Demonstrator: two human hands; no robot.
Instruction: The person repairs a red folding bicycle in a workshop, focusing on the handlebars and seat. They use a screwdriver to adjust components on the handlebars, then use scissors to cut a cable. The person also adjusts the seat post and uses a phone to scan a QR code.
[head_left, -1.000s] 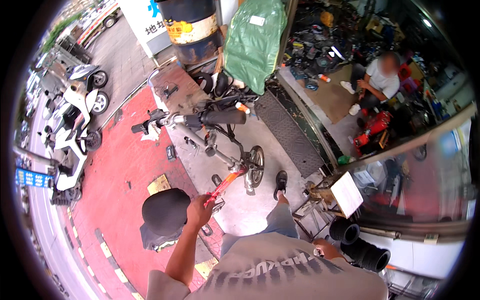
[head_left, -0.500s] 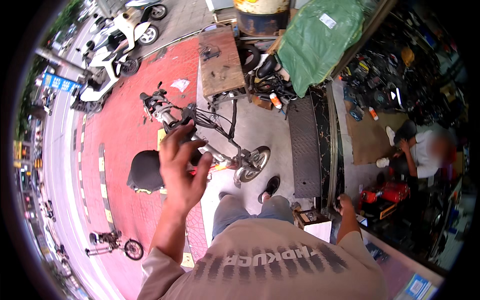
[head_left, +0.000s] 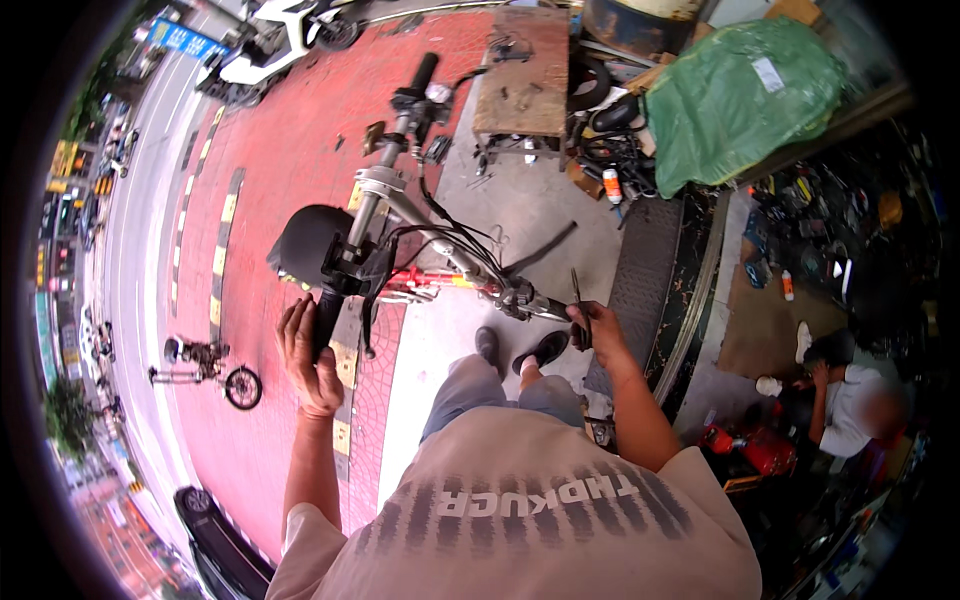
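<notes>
A small bike with a silver stem [head_left: 420,222], a red frame part [head_left: 435,279] and dark cables stands in front of me. Its handlebar runs from far to near, ending in a black grip [head_left: 325,318]. Alongside that grip is my left hand [head_left: 305,358], its fingers stretched out and not wrapped around it. Over by the front wheel [head_left: 550,307], my right hand [head_left: 600,335] is closed on a thin dark tool [head_left: 576,287], whose exact kind I cannot make out. A rounded black shape, perhaps the saddle [head_left: 315,243], lies beyond my left hand.
A worn wooden table [head_left: 522,90] and a green tarp [head_left: 745,100] stand at the back. A ridged metal ramp [head_left: 640,270] leads to the cluttered shop, where a seated person [head_left: 850,405] is. A stripped bike frame [head_left: 205,362] stands on the red paving.
My left hand has lowered toward the near grip. My right hand has come from the right side to the front wheel with a thin tool. The handlebar appears turned and closer.
</notes>
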